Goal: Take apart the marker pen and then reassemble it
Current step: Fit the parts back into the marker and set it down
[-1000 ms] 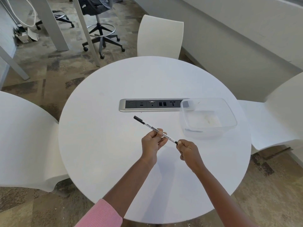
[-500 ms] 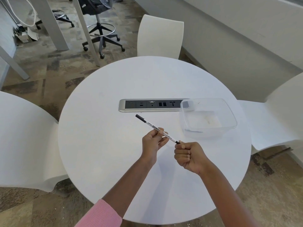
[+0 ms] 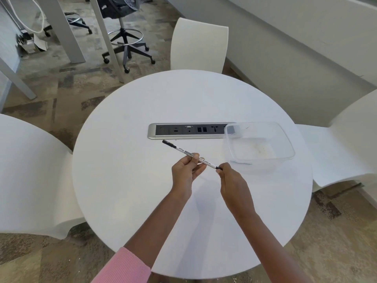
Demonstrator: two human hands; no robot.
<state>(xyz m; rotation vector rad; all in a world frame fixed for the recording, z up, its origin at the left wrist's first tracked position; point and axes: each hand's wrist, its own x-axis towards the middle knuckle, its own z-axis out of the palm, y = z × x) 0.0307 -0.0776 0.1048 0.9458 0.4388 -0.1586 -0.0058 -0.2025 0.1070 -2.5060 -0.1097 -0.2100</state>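
Observation:
A slim white marker pen (image 3: 182, 151) with black printed lettering and a black cap at its far left end is held above the round white table (image 3: 126, 180). It slants from upper left down to lower right. My left hand (image 3: 186, 171) pinches the barrel near its middle between thumb and fingertips. My right hand (image 3: 231, 181) pinches the small black piece at the pen's near right end with its fingertips; that end is partly hidden by the fingers.
A clear, shallow plastic container (image 3: 260, 145) sits to the right of the hands. A silver power and data socket strip (image 3: 189, 130) is set into the table behind the pen. White chairs (image 3: 199, 46) surround the table; an office chair (image 3: 126, 35) stands further back.
My right hand went from fingertips on the pen's end to a closed fist half a second ago, and now is back to a fingertip pinch. The pen and left hand stayed almost still.

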